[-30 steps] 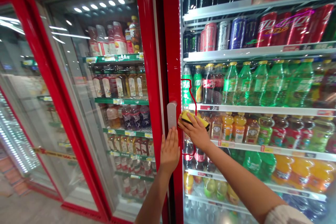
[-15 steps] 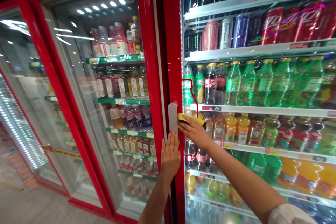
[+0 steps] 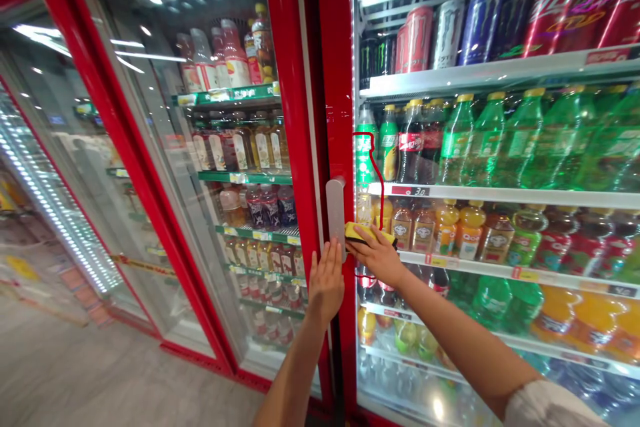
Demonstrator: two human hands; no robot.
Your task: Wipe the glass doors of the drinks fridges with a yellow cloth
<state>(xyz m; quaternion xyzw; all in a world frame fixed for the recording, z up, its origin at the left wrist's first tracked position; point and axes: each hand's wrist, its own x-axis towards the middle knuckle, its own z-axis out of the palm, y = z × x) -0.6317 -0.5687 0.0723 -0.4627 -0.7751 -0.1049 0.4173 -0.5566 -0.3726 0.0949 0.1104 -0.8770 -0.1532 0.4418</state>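
Note:
My left hand (image 3: 326,283) lies with its fingers stretched out against the lower end of a grey door handle (image 3: 335,213), holding nothing. The handle stands upright on the red door frame (image 3: 336,107) of a drinks fridge. To the right of the handle, my right hand (image 3: 377,257) presses a folded yellow cloth with a black edge (image 3: 367,232) near the frame's edge and the glass. The cloth sits under its fingers, and part of it shows above them. A red outline drawn on the glass (image 3: 382,180) runs just above the cloth.
Behind the right glass stand shelves (image 3: 500,195) of green bottles (image 3: 495,137), cans (image 3: 483,25) and juice bottles. Another red-framed fridge door (image 3: 283,80) with bottled drinks is on the left. Grey floor (image 3: 200,387) shows at the lower left.
The view has shifted, so the shelves on the right sit higher and the handle slightly further right. Both hands stay by the handle, the right still on the cloth.

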